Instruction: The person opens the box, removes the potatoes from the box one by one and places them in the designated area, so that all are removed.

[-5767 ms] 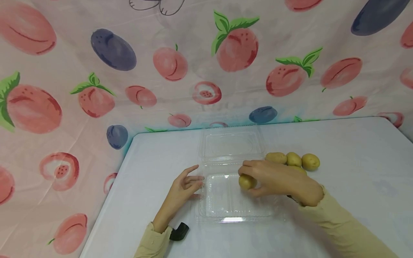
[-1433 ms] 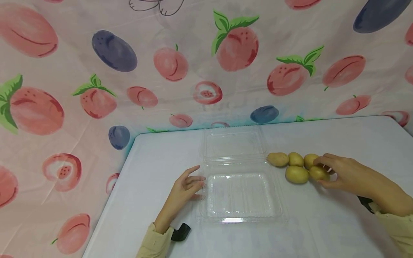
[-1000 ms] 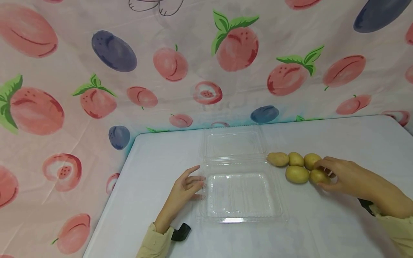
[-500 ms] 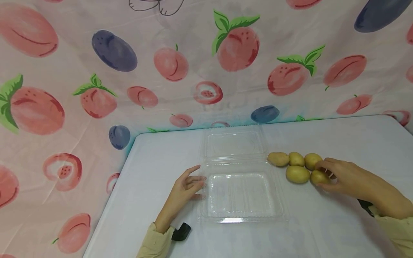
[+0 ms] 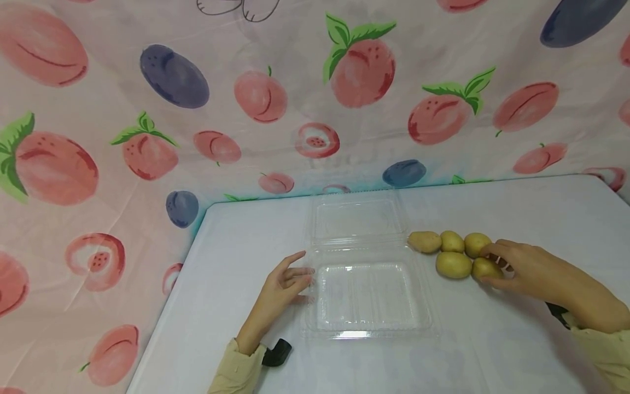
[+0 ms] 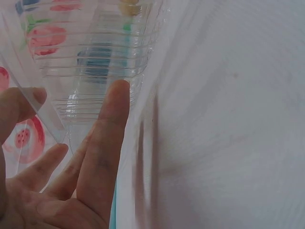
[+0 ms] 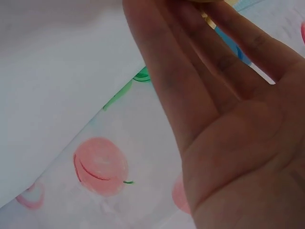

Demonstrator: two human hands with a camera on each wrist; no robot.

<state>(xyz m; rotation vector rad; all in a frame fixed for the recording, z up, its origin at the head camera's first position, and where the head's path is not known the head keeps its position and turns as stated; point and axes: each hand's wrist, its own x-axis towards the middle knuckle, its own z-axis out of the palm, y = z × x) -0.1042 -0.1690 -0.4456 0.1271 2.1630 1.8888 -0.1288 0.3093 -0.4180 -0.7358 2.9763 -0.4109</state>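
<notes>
A clear plastic clamshell container (image 5: pixel 364 293) lies unfolded on the table, its lid (image 5: pixel 356 219) toward the wall. Beside its left edge is my left hand (image 5: pixel 280 287), fingers loosely extended; in the left wrist view its fingertips (image 6: pixel 116 95) touch the clear wall. On the right, several potatoes sit in two touching rows. My right hand (image 5: pixel 531 273) holds the front right potato (image 5: pixel 485 268) between thumb and fingers, close to the back right potato (image 5: pixel 477 244). Next to these are the front left potato (image 5: pixel 453 265), the back middle potato (image 5: pixel 451 241) and the back left potato (image 5: pixel 425 241).
The white-covered table (image 5: pixel 517 350) ends at a fruit-printed cloth (image 5: pixel 295 98) hanging behind it. The back left potato lies close to the container's right edge. A black wrist device (image 5: pixel 277 353) shows below the left hand.
Earlier my right hand held a potato over the container; then it moved right to the front row, where that potato now sits. In the last second, hardly any motion. The left hand stayed.
</notes>
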